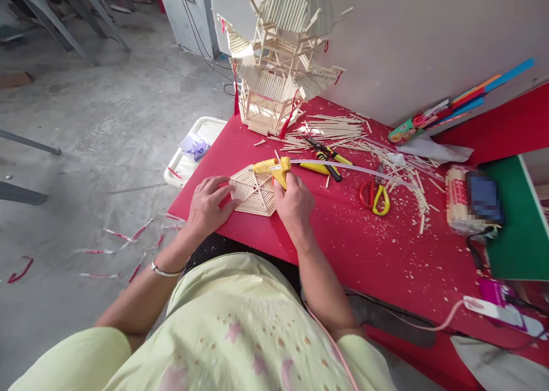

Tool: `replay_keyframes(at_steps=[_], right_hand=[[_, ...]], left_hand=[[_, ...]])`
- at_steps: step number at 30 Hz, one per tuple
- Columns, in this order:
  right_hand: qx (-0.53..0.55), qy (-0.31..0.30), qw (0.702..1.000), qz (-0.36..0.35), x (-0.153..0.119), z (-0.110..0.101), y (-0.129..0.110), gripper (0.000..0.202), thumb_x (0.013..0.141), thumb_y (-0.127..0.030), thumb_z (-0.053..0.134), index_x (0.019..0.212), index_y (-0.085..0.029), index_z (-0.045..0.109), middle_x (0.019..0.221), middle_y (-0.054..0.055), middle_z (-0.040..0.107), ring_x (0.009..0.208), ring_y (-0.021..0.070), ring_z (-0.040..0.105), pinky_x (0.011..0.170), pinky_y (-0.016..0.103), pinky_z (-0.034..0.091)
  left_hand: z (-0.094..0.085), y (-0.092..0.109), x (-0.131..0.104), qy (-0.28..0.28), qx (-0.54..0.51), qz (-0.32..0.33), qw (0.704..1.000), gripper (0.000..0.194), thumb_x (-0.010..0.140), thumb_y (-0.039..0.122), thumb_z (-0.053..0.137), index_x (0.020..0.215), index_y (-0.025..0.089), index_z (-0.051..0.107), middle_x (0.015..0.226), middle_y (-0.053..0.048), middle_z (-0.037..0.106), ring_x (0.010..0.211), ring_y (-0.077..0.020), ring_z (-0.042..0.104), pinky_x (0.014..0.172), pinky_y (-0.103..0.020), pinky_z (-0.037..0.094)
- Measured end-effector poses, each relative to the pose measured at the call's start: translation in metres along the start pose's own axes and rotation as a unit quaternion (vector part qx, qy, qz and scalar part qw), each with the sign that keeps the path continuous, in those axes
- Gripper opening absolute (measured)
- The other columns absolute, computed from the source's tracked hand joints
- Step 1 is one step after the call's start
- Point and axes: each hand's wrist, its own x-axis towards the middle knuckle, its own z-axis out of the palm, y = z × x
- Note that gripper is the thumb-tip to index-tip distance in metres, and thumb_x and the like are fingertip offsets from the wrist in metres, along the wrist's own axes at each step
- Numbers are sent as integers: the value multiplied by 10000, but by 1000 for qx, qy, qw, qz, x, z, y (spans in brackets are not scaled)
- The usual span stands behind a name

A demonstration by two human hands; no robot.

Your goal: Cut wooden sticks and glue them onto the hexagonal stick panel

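A hexagonal panel of thin wooden sticks lies near the front edge of the red table. My left hand grips its left side, with fingers and thumb curled at the edge. In my right hand is a yellow hot glue gun, its nozzle pointing left above the panel's far part. A long whitish glue stick sticks out from the back of the gun. Behind the panel rises a tiered pagoda model built of similar sticks, with red tassels hanging from its corners.
Pliers and red-and-yellow scissors lie right of my hands. Loose sticks and small scraps spread behind them. A pink cord runs to a white power strip. At the left stands a white tray below the table edge.
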Motion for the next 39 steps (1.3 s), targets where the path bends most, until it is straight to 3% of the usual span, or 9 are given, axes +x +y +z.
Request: replay_keyframes(at_steps=[5,7,10,13,16,19,23,32,39], right_hand=[[72,-6,997,14,-27,-8,18,340,999,-425,593,1222,-183,677,1052,125,762,919,263,696,737,322,454],[136,-11,987,79,-37,-7,27,384,993,-515,573,1168,-185,664,1006,122,770,863,263,703,711,327,468],[201,-4,967,155,-39,-1,34,429,980,-593,536,1104,-196,641,1018,130,769,873,266,708,722,336,495],[251,-29,953,164,-30,4,35,429,967,-606,532,1094,-208,628,1054,127,774,887,256,713,751,340,517],[261,-49,950,163,-24,6,34,403,955,-596,546,1076,-220,627,1018,107,784,854,250,715,742,332,517],[249,-45,955,154,-26,5,34,400,956,-605,543,1048,-228,639,966,93,785,809,245,711,713,322,505],[237,-28,962,134,-31,7,35,404,961,-606,550,1035,-221,648,925,87,781,785,237,711,676,304,484],[218,96,961,141,-22,-4,35,430,995,-590,532,1076,-183,645,922,115,761,781,234,699,675,305,479],[191,142,971,25,-37,-10,9,398,1028,-513,525,1045,-149,686,923,150,756,848,254,733,773,337,540]], left_hand=[[-6,11,4,52,-175,-169,969,291,841,349,783,1109,237,763,1403,-121,667,1328,-322,597,1165,-498,450],[-16,19,8,80,-356,-280,888,388,790,308,826,1157,225,736,1422,-120,653,1341,-297,607,1157,-452,485],[-36,30,18,55,-564,-451,690,410,754,210,825,1143,168,701,1238,-149,731,1227,-292,694,1043,-448,584],[-48,37,27,43,-602,-511,612,371,744,85,783,1096,141,681,1128,-151,764,1142,-294,737,908,-447,652],[-45,38,32,35,-587,-516,623,353,760,53,768,1096,124,687,1065,-148,781,971,-251,781,762,-361,676],[-30,37,34,-47,-592,-500,631,321,773,94,807,1083,95,723,962,-148,790,748,-200,772,620,-278,649],[-8,41,35,-111,-614,-466,627,328,749,147,863,1058,74,776,1026,-197,800,800,-251,790,655,-310,669],[1,56,24,-55,-629,-364,685,332,670,234,958,951,111,830,943,-133,825,787,-218,781,724,-286,635],[3,74,26,-17,-652,-347,674,380,649,244,974,982,135,826,994,-118,827,880,-224,790,798,-295,634]])
